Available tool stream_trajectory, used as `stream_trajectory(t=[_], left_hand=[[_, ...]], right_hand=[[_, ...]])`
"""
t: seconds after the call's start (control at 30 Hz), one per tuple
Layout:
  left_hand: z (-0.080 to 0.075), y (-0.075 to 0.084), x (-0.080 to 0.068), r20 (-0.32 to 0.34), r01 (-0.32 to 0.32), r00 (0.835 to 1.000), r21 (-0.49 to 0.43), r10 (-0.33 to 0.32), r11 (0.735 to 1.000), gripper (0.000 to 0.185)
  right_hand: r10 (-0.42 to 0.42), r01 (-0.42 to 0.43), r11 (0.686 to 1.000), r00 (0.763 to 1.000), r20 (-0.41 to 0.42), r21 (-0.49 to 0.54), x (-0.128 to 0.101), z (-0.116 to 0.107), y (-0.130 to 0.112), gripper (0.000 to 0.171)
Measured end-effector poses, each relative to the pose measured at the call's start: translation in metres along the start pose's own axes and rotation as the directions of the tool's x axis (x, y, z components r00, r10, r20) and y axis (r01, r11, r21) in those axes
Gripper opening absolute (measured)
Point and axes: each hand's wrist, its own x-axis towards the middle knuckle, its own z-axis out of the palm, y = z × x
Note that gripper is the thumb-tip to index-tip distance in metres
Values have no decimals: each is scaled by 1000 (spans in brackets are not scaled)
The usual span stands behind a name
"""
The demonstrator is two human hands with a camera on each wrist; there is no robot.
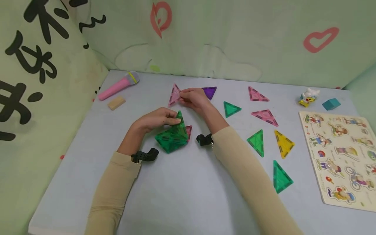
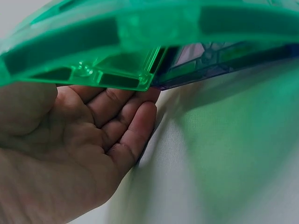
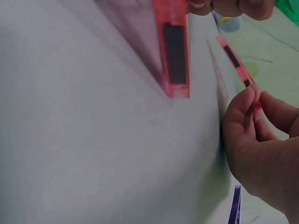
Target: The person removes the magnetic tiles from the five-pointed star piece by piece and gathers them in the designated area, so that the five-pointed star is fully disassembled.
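My left hand (image 1: 154, 119) grips the upright tip of a cluster of joined green magnetic tiles (image 1: 169, 138), thumb in front. The cluster is close over the table, and a pink tile (image 1: 189, 131) shows at its right side. In the left wrist view, green tile edges (image 2: 159, 25) and a dark blue-purple tile (image 2: 219, 63) span above the palm. Beyond the cluster, my right hand (image 1: 195, 99) pinches a pink triangular magnetic tile (image 1: 174, 94) by its right side. Just behind that hand lies a purple triangle tile (image 1: 210, 92), partly hidden.
Loose green (image 1: 231, 109), pink (image 1: 258, 94) and yellow (image 1: 284, 144) triangle tiles lie to the right. Farther right are a peg puzzle board (image 1: 319, 156), a teal block (image 1: 331, 104) and a small figurine (image 1: 308, 97). A pink microphone (image 1: 115, 88) and wooden block (image 1: 116, 102) lie back left.
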Motion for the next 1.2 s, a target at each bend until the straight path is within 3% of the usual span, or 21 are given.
stream_trajectory(t=[0.3,0.43,0.63,0.93,1.2], left_hand=[[7,3,4,44,-2,999,-35,4,999,25],[8,4,4,52,8,999,-37,-6,999,25],[9,6,4,45,3,999,-22,-2,1000,26],[5,6,3,44,7,999,-4,-7,1000,24],[0,3,0,22,17,1000,-1,-17,1000,24]], right_hand=[[62,-58,997,994,89,-53,9,-2,-5,35],[28,-11,987,994,105,-159,8,-4,-4,34],[-32,59,943,996,88,-326,6,-3,-3,29],[-29,63,934,994,102,-351,3,-6,-6,30],[-18,52,968,990,136,-247,-20,-9,-2,31]])
